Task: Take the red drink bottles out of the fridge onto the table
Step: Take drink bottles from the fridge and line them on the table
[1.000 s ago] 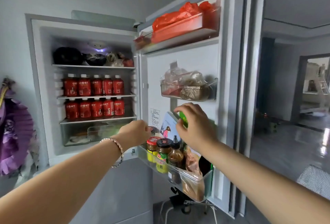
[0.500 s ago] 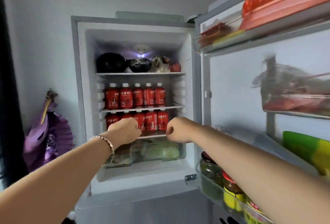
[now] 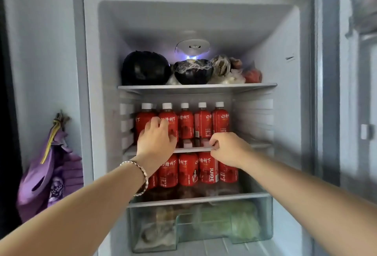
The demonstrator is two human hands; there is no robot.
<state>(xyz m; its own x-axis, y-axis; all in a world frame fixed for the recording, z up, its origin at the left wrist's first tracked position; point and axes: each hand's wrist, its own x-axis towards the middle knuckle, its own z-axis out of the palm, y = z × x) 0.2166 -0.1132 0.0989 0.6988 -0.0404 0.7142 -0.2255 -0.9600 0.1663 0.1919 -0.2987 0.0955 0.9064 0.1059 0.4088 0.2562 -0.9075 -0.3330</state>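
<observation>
As both arms reach into the fridge, landmark: the middle shelf, a glass shelf whose front edge runs level across the compartment.
Upper row of bottles: five red drink bottles with white caps, upright on the middle shelf, side by side in a close rank.
Lower row of bottles: more red bottles, upright, directly under the middle shelf; the leftmost are partly hidden behind the left wrist.
Left hand: raised just above the middle shelf, fingers laid close together over the fronts of the two leftmost upper bottles. Whether they wrap either bottle cannot be told.
Right hand: fingers curled, knuckles at the front edge of the middle shelf, toward its right end. Whether it grips that edge cannot be told.
Deciding relation: the upper bottles stand straight ahead of the hands, long axis vertical. The left hand is already touching them, while the right sits just below the rightmost one. By this judgement the left hand is placed to lift first.
Table: not in view.
Other contents: dark bowls on the shelf above the middle shelf; clear drawer well below it.
</observation>
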